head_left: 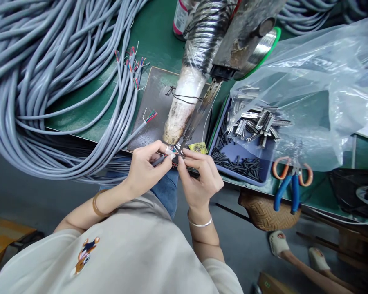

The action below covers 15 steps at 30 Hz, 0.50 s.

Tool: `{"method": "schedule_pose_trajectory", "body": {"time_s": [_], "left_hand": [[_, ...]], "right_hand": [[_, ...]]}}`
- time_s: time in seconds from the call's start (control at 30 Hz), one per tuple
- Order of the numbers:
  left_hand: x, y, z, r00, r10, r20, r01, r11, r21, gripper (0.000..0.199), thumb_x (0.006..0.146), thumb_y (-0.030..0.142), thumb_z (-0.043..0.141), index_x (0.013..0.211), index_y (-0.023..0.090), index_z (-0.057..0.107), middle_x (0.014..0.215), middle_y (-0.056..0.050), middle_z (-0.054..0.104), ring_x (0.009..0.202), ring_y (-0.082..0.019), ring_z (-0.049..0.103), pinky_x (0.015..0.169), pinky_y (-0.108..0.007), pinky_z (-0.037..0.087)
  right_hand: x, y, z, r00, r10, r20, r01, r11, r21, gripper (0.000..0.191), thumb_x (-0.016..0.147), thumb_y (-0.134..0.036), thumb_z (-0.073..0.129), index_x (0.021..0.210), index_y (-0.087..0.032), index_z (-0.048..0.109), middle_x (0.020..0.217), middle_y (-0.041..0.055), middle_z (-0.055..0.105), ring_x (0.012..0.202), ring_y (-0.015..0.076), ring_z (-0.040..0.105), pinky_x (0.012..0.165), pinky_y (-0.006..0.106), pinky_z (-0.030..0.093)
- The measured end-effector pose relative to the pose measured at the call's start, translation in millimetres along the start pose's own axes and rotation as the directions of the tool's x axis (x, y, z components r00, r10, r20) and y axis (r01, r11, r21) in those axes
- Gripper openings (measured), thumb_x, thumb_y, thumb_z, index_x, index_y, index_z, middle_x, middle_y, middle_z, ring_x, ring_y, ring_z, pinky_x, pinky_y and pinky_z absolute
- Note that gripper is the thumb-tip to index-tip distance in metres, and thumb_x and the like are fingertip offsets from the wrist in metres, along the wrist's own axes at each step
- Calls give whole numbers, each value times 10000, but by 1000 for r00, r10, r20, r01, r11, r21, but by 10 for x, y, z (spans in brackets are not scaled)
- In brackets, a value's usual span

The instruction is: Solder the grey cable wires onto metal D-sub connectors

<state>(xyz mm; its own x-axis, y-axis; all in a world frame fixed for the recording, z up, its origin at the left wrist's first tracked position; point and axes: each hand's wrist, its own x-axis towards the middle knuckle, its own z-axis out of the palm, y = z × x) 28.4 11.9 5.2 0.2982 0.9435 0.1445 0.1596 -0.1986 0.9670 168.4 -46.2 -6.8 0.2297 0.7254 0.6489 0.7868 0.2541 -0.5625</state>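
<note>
My left hand (149,166) pinches the end of a grey cable (158,161), its thin coloured wires fanned out past the fingertips. Across from it, my right hand (200,168) grips a small multi-pin connector (178,150) between thumb and fingers. Wires and connector meet between the two hands; whether they touch is too small to tell. Just above them is the tip of a soldering iron mount (199,110), pointing down beside a white wrapped tube (184,98). A yellow sponge piece (198,148) lies by my right fingers.
Bundled grey cables (24,81) cover the left side. At right, a blue tray (265,173) holds connectors (263,122) and black sleeves (236,163), partly under a plastic bag (319,90). Blue-handled pliers (286,194) and orange-handled scissors (280,168) lie at the table edge. A solder spool (263,53) hangs above.
</note>
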Motion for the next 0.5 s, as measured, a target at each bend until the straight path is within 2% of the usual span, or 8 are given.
{"method": "schedule_pose_trajectory", "body": {"time_s": [0.23, 0.5], "left_hand": [[-1, -3, 5, 1000, 6, 9, -5, 1000, -19, 95, 852, 138, 664, 777, 167, 613, 668, 27, 610, 479, -46, 462, 455, -167, 369], [-2, -2, 14, 996, 94, 8, -94, 995, -14, 103, 869, 113, 641, 789, 164, 601, 711, 29, 631, 462, -30, 445, 448, -163, 351]], "right_hand": [[9, 4, 8, 1000, 10, 3, -10, 1000, 19, 189, 868, -98, 772, 882, -238, 645, 972, 15, 801, 874, 151, 769, 801, 293, 633], [23, -13, -17, 999, 28, 25, -28, 1000, 10, 184, 866, -99, 782, 932, -244, 692, 986, -2, 795, 892, 146, 762, 827, 287, 629]]}}
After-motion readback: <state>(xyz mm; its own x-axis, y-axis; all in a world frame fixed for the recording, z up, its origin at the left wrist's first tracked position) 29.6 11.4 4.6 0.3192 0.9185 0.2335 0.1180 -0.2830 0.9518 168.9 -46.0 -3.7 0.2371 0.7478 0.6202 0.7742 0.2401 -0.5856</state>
